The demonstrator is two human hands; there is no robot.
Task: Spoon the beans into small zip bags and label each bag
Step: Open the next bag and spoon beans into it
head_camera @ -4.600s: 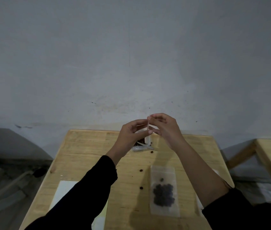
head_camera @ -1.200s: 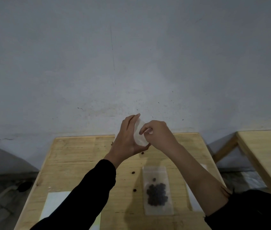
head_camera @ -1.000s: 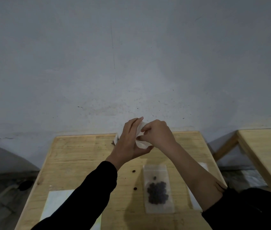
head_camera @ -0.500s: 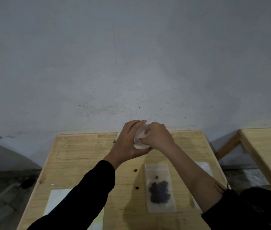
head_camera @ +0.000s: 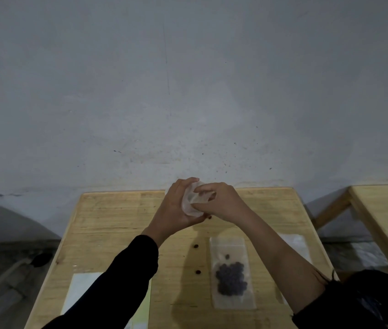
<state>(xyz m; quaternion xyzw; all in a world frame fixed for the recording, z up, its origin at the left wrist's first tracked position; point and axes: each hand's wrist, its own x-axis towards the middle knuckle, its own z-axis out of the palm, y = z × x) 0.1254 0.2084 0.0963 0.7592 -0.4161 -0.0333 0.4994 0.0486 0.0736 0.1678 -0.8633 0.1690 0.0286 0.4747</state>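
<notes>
Both hands are raised over the far middle of the table [head_camera: 117, 222], meeting on one small clear bag [head_camera: 191, 201]. Left hand [head_camera: 176, 206]: fingers curled round the bag's left side, thumb underneath. Right hand [head_camera: 222, 203]: fingertips pinching the bag's right edge. The bag stands roughly upright between them, long axis running from the table up toward the wall [head_camera: 188, 91]. The film is crumpled and the light is dim, so it cannot be told whether the mouth is parted or whether anything is inside.

Judged step: opening or preparing this bag for filling.

Nearer the person and to the right, a filled bag [head_camera: 232, 298] lies flat, long axis pointing away from the person, with dark beans [head_camera: 231, 279] bunched in its near half. It sits just beside the right forearm, so the right hand is the nearer one to it. No label shows on it. No spoon is in view.

Loose beans [head_camera: 196, 246] lie scattered on the wood left of the filled bag.

Further out: a white sheet [head_camera: 81, 290] at the near left corner, partly under the left sleeve; a pale sheet [head_camera: 295, 243] beyond the right forearm. A second table [head_camera: 383, 210] stands apart at right.
</notes>
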